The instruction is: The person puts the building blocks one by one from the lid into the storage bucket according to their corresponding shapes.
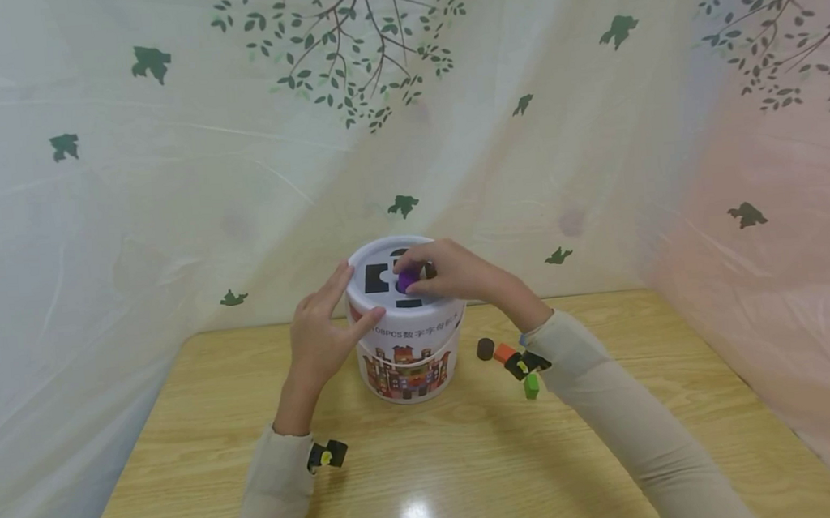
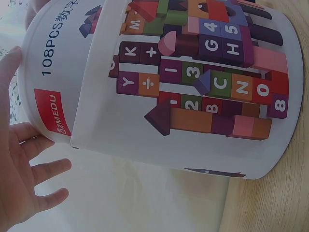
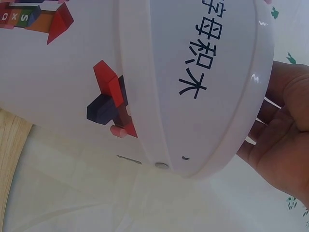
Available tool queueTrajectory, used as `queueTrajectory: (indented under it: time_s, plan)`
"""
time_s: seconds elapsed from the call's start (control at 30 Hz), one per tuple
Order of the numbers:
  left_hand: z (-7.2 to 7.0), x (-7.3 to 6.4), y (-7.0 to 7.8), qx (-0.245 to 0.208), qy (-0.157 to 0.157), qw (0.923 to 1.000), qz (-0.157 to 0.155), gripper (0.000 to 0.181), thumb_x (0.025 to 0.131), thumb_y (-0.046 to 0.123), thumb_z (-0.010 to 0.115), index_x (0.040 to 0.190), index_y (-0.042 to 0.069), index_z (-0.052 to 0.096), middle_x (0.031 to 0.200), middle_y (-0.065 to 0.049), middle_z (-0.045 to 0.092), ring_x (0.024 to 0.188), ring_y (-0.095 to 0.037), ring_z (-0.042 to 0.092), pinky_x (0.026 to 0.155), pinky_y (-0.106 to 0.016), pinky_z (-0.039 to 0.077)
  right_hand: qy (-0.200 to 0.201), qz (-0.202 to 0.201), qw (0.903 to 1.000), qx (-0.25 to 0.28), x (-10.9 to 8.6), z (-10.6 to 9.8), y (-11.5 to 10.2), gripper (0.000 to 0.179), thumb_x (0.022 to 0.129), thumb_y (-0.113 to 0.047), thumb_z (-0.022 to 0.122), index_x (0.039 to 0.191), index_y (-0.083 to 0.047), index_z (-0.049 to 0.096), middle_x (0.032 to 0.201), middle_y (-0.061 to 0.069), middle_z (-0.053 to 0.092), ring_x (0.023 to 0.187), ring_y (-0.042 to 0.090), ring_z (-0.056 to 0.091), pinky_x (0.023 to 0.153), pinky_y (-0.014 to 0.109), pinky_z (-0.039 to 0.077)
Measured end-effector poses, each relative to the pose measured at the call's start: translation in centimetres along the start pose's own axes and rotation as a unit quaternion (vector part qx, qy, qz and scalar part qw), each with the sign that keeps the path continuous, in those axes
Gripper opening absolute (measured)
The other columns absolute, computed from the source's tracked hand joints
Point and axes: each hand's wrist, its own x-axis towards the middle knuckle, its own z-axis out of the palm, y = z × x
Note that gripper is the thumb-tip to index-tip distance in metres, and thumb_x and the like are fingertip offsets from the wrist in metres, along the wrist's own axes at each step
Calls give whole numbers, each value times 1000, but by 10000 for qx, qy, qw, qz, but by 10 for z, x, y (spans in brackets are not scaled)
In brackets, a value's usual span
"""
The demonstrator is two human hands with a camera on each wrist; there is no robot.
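Observation:
A white lidded bucket (image 1: 407, 341) printed with pictures of toy blocks stands upright on the table. Its lid (image 1: 378, 255) has dark cut-out holes of several shapes. My right hand (image 1: 452, 268) pinches a purple block (image 1: 407, 281) between thumb and fingers at the middle of the lid; how far it sits in a hole is hidden. With fingers extended, my left hand (image 1: 321, 331) rests on the left side of the lid's rim. The left wrist view shows its spread fingers (image 2: 50, 169) beside the bucket's top edge. The purple block is out of sight in both wrist views.
Right of the bucket lie a dark brown round block (image 1: 485, 348), an orange block (image 1: 505, 353) and a green block (image 1: 531, 386). A blue piece peeks out by the right sleeve. Behind the wooden table (image 1: 402, 463) hangs a leaf-patterned curtain (image 1: 271, 197).

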Motion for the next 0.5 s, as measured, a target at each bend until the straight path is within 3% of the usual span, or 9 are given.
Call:
queueTrajectory:
  time_s: [0.3,0.5]
  plan:
    - [-1,0,2,-20,10,10000,-2,82,88,51,74,155,16,44,162,-5,41,145,-31,48,120,-59,34,1,-52,10000,-30,1,1,0,38,92,-11,75,129,-8,68,125,12,70,114,26,67,99,43,58]
    - [-1,0,1,-1,28,10000,9,81,88,50,75,155,16,44,161,-4,41,144,-30,48,120,-58,34,10,-42,10000,1,1,1,1,36,93,-11,74,128,-8,69,122,10,71,112,24,68,96,38,59]
